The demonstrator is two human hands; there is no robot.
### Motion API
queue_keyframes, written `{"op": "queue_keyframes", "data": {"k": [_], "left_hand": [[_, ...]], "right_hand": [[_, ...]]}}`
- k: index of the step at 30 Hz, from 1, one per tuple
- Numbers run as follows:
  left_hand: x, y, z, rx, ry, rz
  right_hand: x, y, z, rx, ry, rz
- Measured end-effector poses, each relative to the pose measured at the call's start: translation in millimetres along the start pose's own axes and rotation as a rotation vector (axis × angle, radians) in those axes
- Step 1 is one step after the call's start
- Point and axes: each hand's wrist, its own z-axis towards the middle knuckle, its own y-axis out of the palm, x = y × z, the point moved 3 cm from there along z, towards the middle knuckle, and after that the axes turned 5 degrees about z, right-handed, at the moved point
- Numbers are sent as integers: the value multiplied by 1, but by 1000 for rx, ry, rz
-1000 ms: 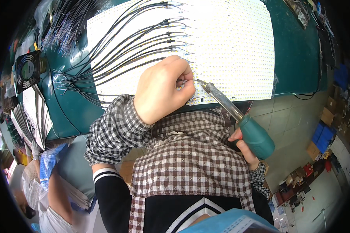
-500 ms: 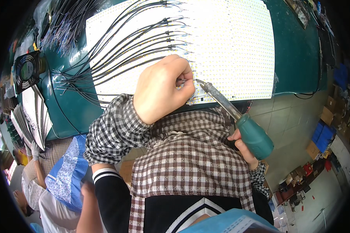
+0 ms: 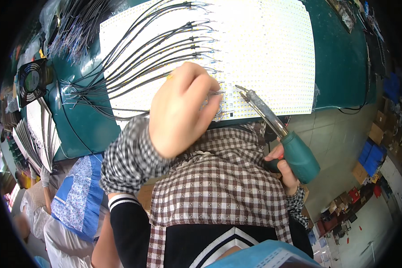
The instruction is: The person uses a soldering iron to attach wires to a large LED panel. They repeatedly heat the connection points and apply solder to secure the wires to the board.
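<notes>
A large white LED panel [image 3: 272, 53] dotted with rows of small yellowish chips lies before me. Over its near edge, my left hand [image 3: 181, 109] is curled with thumb and forefinger pinched around a thin wire [image 3: 217, 93]; motion blurs it a little. My right hand [image 3: 286, 172] grips a soldering gun [image 3: 300, 156] by its green handle, mostly from behind. The gun's metal barrel slants up and left, its tip over the panel, apart from my left fingers. Several black cables [image 3: 138, 47] run across the panel's left half, their thin ends at a middle row of contacts.
A bundle of loose wires [image 3: 78, 29] lies at the far left of the green table [image 3: 339, 76]. Near the left edge stand a small black fan [image 3: 31, 80] and stacked white panels [image 3: 40, 127]. Another person in a blue flowered apron [image 3: 78, 196] sits to my left.
The soldering gun has moved right and slightly down, its tip drawing away from my left fingertips. My left hand has shifted slightly left and tilted.
</notes>
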Motion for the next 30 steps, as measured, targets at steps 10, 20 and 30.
{"op": "queue_keyframes", "data": {"k": [10,20,30], "left_hand": [[-2,-1,-20,-229,-166,-298],[-6,9,-10,-154,4,-86],[-8,-2,-7,-281,128,-106]], "right_hand": [[-3,-2,2,1,20,-102],[1,-6,-2,3,24,-122],[-5,-1,0,0,-11,-92]]}}
